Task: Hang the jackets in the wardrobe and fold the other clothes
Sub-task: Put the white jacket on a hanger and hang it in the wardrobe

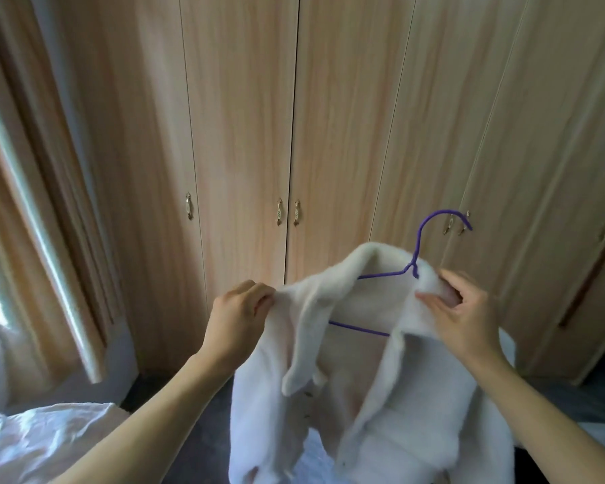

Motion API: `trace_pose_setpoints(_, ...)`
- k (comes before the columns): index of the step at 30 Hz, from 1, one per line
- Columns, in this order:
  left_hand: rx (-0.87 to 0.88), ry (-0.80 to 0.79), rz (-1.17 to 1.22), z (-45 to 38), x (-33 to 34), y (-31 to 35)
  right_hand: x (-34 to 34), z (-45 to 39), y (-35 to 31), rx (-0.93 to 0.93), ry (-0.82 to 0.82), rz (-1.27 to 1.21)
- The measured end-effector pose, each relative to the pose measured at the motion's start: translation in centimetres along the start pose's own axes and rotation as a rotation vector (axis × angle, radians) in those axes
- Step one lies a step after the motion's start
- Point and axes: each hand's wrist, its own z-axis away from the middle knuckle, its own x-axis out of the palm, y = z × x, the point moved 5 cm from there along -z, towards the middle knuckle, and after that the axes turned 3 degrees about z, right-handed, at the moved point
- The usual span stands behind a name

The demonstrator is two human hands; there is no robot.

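A fluffy white jacket [381, 396] hangs in front of me on a purple wire hanger [416, 267], whose hook rises above the collar. My left hand [240, 314] grips the jacket's left shoulder. My right hand [463, 310] pinches the collar and right shoulder close to the hanger's neck. The hanger's lower bar shows inside the open front of the jacket. Behind it stands the light wooden wardrobe [241, 134] with all its doors closed.
Small metal door handles [279, 210] sit at waist height on the wardrobe doors. A beige curtain [42, 204] hangs at the left by a bright window. A bed with white bedding [42, 445] lies at the lower left. The floor is dark carpet [203, 441].
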Motion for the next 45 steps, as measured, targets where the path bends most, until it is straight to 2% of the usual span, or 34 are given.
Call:
trace_pose_setpoints(5, 0.048, 0.088, -0.074, -0.1, -0.4, 0.4, -0.1, 0.4, -0.3, 0.002, -0.014, -0.029)
trace_pose_setpoints(13, 0.04, 0.005, -0.091, 0.3, -0.5, 0.0, 0.0, 1.0, -0.4, -0.023, -0.054, -0.03)
trace_pose_setpoints(16, 0.029, -0.095, -0.017, 0.1, -1.0, -0.3, -0.1, 0.9, 0.0, -0.022, -0.06, -0.062)
trace_pose_setpoints(21, 0.002, -0.427, 0.159, -1.1, -2.0, 0.0, -0.6, 0.9, 0.9, -0.011, -0.128, -0.129)
trace_pose_setpoints(28, -0.003, -0.664, 0.31, -2.2, -0.6, 2.2, -0.4, 1.0, -0.2, -0.128, -0.179, -0.189)
trace_pose_setpoints(30, -0.003, -0.658, 0.316, -2.2, 0.1, 2.8, -0.4, 1.2, -0.1, -0.111, -0.161, -0.201)
trace_pose_setpoints(36, -0.069, -0.499, 0.229, -2.0, 1.3, 2.4, -0.2, 2.6, 0.8, -0.028, -0.115, -0.214)
trace_pose_setpoints(40, 0.045, -0.217, 0.162, -1.3, 0.5, 3.3, -0.1, 2.8, 1.1, 0.021, -0.085, -0.237)
trace_pose_setpoints(41, 0.094, -0.21, 0.183, -1.0, 0.4, 3.9, 0.0, 2.8, 0.9, 0.015, -0.087, -0.239)
trace_pose_setpoints(45, 0.313, -0.381, 0.118, 0.2, 1.7, 6.5, 0.7, 2.9, 0.1, 0.018, -0.103, -0.249)
